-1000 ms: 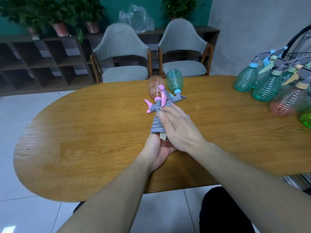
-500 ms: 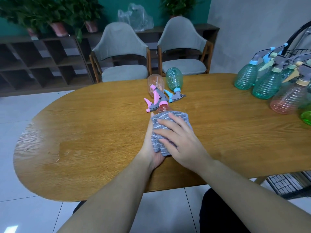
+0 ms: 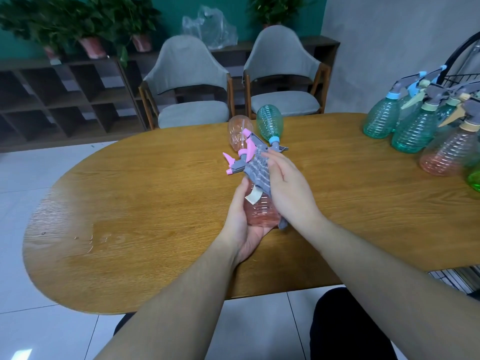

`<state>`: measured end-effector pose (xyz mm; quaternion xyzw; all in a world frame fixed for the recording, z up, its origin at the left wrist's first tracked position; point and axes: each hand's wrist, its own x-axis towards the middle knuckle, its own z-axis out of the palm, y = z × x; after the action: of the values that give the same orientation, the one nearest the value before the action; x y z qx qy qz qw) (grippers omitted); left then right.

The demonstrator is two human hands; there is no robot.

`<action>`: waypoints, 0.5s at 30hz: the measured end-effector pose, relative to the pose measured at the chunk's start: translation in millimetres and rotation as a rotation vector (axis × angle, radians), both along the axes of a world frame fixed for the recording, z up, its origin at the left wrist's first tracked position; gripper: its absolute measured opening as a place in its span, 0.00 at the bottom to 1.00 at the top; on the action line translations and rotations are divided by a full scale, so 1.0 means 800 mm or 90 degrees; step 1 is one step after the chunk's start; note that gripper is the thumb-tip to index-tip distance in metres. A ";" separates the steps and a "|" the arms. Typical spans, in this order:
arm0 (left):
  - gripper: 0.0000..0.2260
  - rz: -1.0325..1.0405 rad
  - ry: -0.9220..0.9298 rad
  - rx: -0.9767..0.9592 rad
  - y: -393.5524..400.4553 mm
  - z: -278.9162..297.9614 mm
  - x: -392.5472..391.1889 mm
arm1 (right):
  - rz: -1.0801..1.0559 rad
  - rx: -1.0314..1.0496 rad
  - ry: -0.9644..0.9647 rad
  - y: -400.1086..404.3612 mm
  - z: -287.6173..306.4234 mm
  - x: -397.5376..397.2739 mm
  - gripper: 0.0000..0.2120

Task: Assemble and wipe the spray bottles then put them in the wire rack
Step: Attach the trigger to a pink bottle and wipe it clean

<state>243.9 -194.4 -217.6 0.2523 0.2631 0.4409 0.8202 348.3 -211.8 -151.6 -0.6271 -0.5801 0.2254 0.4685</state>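
My left hand [image 3: 242, 227] cradles a pink spray bottle [image 3: 261, 213] from below, with its thumb curled up the bottle's left side. The bottle's grey and pink spray head [image 3: 235, 165] points away to the left. My right hand [image 3: 288, 189] holds a grey cloth [image 3: 255, 168] wrapped over the bottle's neck and right side. One end of the cloth hangs below the wrist. A small white tag shows on the bottle. The wire rack [image 3: 462, 77] is at the far right edge.
Another pink bottle [image 3: 237, 132] and a green bottle [image 3: 268, 123] lie on the wooden table [image 3: 130, 203] just beyond my hands. Several assembled bottles [image 3: 413, 133] stand at the right. Two grey chairs [image 3: 189, 81] are behind the table, and a wire shelf [image 3: 457, 279] is below its right edge.
My right hand slid the cloth up from the bottle's body to its neck, uncovering the pink body. My left hand stayed under the bottle.
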 end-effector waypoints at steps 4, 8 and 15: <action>0.24 -0.006 0.006 -0.012 0.002 -0.002 -0.001 | 0.029 -0.091 -0.044 0.012 0.001 0.002 0.20; 0.21 -0.019 0.004 -0.015 0.006 -0.004 -0.004 | 0.063 -0.120 -0.159 0.013 -0.005 0.005 0.21; 0.20 -0.005 -0.078 -0.051 0.005 -0.007 -0.008 | 0.130 0.041 -0.337 -0.003 -0.025 -0.003 0.18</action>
<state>237.9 -190.1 -223.3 0.1930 0.2287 0.4413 0.8460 346.1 -214.1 -171.3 -0.5873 -0.7492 0.0817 0.2952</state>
